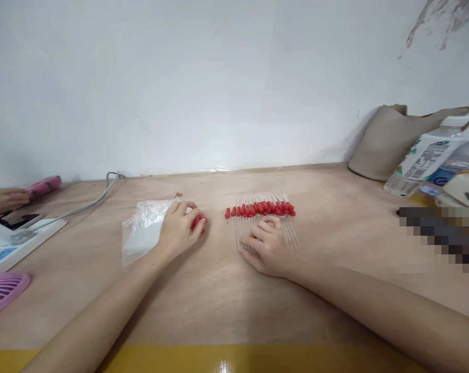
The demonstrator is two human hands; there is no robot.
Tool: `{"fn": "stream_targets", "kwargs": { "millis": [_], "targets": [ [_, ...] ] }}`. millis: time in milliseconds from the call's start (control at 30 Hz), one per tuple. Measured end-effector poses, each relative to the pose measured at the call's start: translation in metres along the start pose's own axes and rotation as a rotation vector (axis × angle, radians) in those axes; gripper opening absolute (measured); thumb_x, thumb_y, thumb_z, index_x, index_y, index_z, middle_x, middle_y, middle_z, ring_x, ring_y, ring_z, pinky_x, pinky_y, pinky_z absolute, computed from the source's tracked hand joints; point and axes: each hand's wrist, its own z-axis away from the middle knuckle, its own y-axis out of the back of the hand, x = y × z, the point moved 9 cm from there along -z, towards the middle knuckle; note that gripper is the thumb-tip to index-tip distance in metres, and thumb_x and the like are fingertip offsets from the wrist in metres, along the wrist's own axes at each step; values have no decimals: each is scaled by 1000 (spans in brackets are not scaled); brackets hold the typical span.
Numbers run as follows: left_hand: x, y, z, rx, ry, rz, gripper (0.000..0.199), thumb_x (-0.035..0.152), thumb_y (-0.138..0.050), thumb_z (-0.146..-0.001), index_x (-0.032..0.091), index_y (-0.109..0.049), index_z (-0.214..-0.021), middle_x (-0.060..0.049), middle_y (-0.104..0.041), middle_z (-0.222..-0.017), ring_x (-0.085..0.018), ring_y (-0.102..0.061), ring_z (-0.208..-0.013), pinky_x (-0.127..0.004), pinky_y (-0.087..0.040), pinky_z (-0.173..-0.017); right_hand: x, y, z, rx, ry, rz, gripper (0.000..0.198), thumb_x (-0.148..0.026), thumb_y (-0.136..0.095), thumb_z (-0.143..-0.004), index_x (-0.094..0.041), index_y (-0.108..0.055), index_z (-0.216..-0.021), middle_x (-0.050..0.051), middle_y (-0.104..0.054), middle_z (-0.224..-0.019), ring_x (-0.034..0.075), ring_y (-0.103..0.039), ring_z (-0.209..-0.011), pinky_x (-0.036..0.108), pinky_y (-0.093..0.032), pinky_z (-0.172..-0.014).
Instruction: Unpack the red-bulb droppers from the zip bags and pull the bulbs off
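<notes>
A row of clear droppers with red rubber bulbs [261,208] lies side by side on the brown table covering, bulbs away from me and thin tubes toward me. My right hand [268,248] rests over the tubes with its fingers curled down onto them, hiding many of them. To the left, my left hand [180,228] is closed around several red rubber bulbs [198,223], partly covered by the fingers. Under and beside that hand lies a clear plastic bag [143,233] with something white in it.
A grey cable [98,199] runs to a white power strip [28,243] at left, near a pink fan-like grille [5,292]. Another person's hand [9,201] is by a pink object [44,187]. At right stand a beige container [378,142] and a tilted bottle [424,158].
</notes>
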Motion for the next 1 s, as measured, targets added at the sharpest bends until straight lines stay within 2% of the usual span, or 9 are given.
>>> {"fn": "stream_targets", "kwargs": {
  "millis": [133,300,467,533,633,733,833,900,1000],
  "targets": [
    [22,-23,-20,-106,4,-14,24,38,-49,-79,19,-63,-78,-9,-55,-97,-26,-48,-90,-41,-37,-81,6,17,16,28,-4,-22,15,-27,-51,-80,-20,-64,-75,0,-53,-64,13,-42,-66,37,-28,-80],
    [27,-55,-38,-194,78,3,30,43,-49,-77,18,-63,-66,-11,-56,-99,-29,-48,-96,-45,-36,-80,18,27,28,13,-64,-51,12,-21,-52,-78,-20,-64,-78,1,-53,-67,13,-43,-67,35,-30,-76],
    [27,-63,-44,-196,124,19,24,36,-52,-74,18,-63,-63,-12,-56,-99,-30,-47,-96,-45,-37,-79,29,30,30,25,-98,-31,11,-20,-53,-78,-20,-64,-76,1,-55,-69,13,-45,-68,37,-30,-79],
    [23,-56,-41,-164,165,13,22,33,-52,-74,17,-63,-66,-12,-56,-98,-30,-48,-95,-44,-37,-79,33,32,29,41,-117,-23,11,-20,-53,-78,-20,-64,-77,1,-56,-70,13,-47,-68,37,-32,-80],
    [21,-30,-27,-26,171,10,20,32,-52,-75,16,-63,-71,-11,-55,-99,-28,-47,-96,-42,-37,-80,38,36,30,83,-133,-13,14,-20,-52,-79,-20,-63,-87,4,-58,-79,15,-52,-75,36,-36,-78],
    [36,-6,-2,67,18,45,15,29,-53,-76,16,-62,-75,-10,-56,-102,-26,-47,-95,-40,-37,-79,36,42,28,127,-106,-8,31,-20,-51,-80,-16,-55,-110,11,-58,-105,20,-52,-97,37,-39,-83],
    [61,8,25,110,-185,123,11,26,-56,-75,17,-61,-78,-8,-58,-101,-24,-49,-93,-37,-37,-76,25,38,23,74,-26,26,45,-25,-52,-81,-13,-44,-124,14,-50,-123,23,-43,-117,41,-36,-95],
    [72,15,36,144,-252,178,9,24,-57,-75,18,-61,-80,-7,-60,-99,-22,-50,-91,-36,-38,-76,17,32,21,4,27,48,46,-31,-52,-81,-13,-45,-123,13,-49,-126,25,-39,-121,45,-31,-100],
    [83,19,40,178,-295,225,7,21,-58,-75,19,-61,-81,-6,-62,-96,-21,-52,-88,-36,-38,-75,10,25,21,-50,73,46,36,-34,-51,-83,-16,-54,-114,9,-57,-118,25,-43,-119,49,-27,-102]
  ]
}}
